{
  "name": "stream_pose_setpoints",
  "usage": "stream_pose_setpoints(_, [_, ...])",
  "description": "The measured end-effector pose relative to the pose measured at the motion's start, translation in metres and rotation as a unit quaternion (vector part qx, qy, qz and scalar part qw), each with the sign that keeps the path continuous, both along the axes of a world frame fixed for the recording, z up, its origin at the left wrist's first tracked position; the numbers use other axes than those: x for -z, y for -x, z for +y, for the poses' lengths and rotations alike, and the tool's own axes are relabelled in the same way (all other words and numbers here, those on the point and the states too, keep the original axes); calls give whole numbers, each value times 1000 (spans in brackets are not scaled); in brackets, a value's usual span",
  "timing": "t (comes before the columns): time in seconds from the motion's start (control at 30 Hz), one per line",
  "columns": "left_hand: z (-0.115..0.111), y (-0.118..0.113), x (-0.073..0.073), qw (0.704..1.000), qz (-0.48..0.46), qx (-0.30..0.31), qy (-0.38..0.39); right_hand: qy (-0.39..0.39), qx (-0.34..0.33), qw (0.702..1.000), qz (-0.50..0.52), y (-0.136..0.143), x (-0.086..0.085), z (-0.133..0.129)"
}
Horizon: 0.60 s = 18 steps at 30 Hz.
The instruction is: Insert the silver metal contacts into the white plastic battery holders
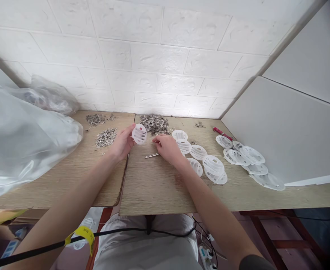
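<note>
My left hand (123, 141) pinches a round white plastic disc (139, 134) by its left edge, with the slotted face tilted toward me above the table. Close to its right, my right hand (166, 147) is low over the tabletop, thumb and fingertips drawn together; what they pinch is too small to make out. A thin metal tool (151, 155), like tweezers, sticks out from beneath this hand, and whether it is gripped or lying there I cannot tell. Just beyond the fingers sits a heap of small metal pieces (154, 124).
More slotted white discs (213, 165) lie right of my right hand, and an overlapping row (252, 154) runs along the right panel near a red tube (222, 133). Small metal parts (106, 137) are spread at left, beside a large clear plastic bag (32, 138). A black cable (131, 229) crosses my lap.
</note>
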<state>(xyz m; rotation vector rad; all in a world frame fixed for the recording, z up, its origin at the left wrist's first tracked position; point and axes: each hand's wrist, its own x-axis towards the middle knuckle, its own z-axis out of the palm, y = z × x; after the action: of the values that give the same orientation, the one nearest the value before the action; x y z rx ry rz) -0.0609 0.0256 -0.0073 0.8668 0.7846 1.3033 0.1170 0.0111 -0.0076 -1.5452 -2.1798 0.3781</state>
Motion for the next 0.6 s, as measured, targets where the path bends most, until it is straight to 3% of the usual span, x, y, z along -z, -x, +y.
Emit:
stream_pose_setpoints(0.2, [2, 1, 1, 999, -4, -17, 29, -35, -4, 997, -65, 5, 1, -3])
stream_pose_setpoints(0.3, [2, 1, -1, 999, -2, -34, 40, -53, -76, 994, -59, 1, -4, -2])
stream_pose_setpoints(0.43, [2, 1, -5, 996, -12, -74, 54, -2, -185, 981, -50, -8, -10, -1])
stream_pose_setpoints(0.6, [1, 1, -7, 995, -4, -78, 63, 27, -199, 978, -48, -10, -8, 0])
